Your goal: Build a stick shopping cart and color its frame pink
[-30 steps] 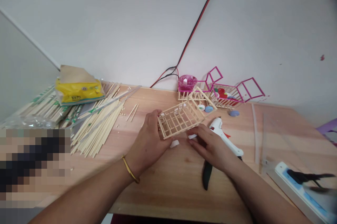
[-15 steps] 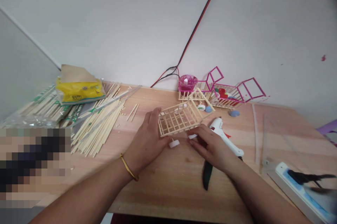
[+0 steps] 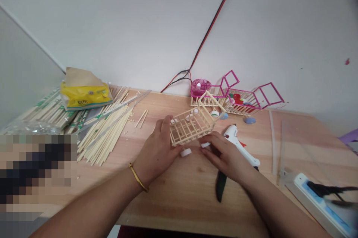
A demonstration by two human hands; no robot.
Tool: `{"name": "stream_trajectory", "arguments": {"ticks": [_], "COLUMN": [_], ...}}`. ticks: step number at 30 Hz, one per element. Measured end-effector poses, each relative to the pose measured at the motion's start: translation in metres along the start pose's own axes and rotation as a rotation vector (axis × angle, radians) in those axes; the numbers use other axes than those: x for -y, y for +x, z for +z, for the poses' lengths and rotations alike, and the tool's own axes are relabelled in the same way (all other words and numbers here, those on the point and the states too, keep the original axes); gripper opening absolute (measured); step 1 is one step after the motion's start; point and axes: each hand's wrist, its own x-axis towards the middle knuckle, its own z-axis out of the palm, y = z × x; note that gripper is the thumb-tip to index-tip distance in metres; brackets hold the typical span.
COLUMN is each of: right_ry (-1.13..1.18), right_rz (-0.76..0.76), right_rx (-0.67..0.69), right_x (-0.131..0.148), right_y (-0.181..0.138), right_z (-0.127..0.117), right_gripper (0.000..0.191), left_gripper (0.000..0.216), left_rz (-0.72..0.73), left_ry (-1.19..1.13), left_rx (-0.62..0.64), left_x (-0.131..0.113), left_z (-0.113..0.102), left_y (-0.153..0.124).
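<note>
A small cart made of pale wooden sticks [image 3: 191, 124] stands on the wooden table [image 3: 173, 193], with white cap wheels [image 3: 185, 152] under its near side. My left hand [image 3: 156, 152] grips the cart's left end, fingers curled round it. My right hand [image 3: 223, 154] pinches the right near wheel [image 3: 205, 144] beneath the frame. A gold bangle [image 3: 138, 178] sits on my left wrist.
A white glue gun [image 3: 240, 144] with a black handle lies just right of my right hand. Pink-painted stick carts [image 3: 246, 98] and bottle caps stand by the wall. Chopstick piles [image 3: 103, 126] and a yellow packet [image 3: 84, 94] lie left. A power strip [image 3: 319, 200] sits at right.
The cart has been tipped up slightly, its far handle now rising higher. Both hands stay on it in nearly the same place.
</note>
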Motion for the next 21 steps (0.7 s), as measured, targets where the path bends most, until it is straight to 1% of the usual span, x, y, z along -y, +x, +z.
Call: {"name": "stream_trajectory", "arguments": {"ticks": [11, 21], "right_ry": [-0.011, 0.015], "right_rz": [-0.006, -0.020], "right_rx": [-0.007, -0.048], "right_x": [-0.0004, -0.0018], "right_y": [-0.0007, 0.0005], "right_z": [-0.0003, 0.0012], "right_gripper": [0.018, 0.016], "left_gripper": [0.078, 0.082], "left_rz": [-0.008, -0.005], "left_ry": [0.015, -0.002], "left_rx": [0.009, 0.011], "left_x": [0.0003, 0.0014], "left_z": [-0.0007, 0.0003], "left_y": [0.0003, 0.0012]}}
